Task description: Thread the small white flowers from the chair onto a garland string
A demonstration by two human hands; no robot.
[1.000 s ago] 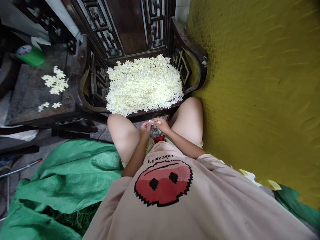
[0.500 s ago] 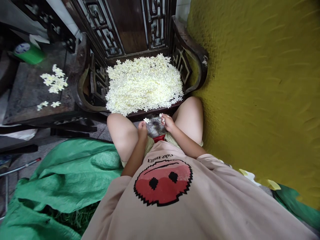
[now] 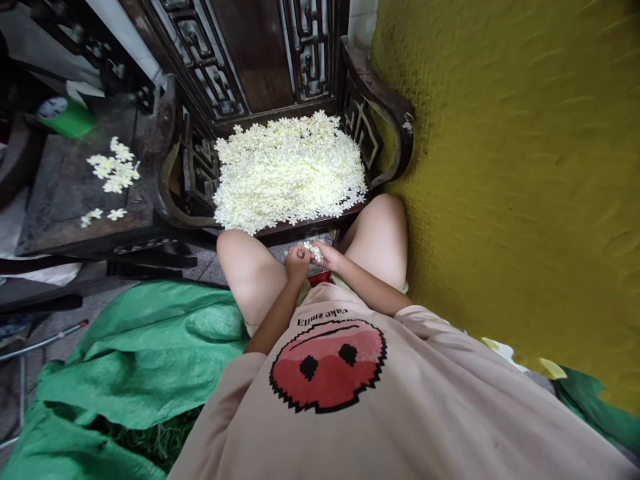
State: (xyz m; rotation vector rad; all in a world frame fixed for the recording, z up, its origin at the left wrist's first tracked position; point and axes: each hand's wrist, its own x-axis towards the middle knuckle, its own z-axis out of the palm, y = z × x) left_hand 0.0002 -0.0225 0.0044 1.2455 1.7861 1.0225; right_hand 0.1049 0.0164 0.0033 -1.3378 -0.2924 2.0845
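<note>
Both hands meet low between my knees, close to the front of the chair. My left hand is closed, its fingers curled in against small white flowers. From the other side my right hand is wrapped around the same little bunch. Fingers partly hide the flowers, and I cannot make out how they are joined. Just beyond the hands, a broad heap of white flowers covers the seat of a dark carved wooden chair.
On the left, a dark side table holds loose white flowers and a green roll. A green sack with green strands inside lies by my left side. A yellow textured sheet stands close on the right.
My left hand has moved right and come together with my right hand. The single flower that showed at its fingertips now sits among the flowers between the hands. The view has shifted slightly.
</note>
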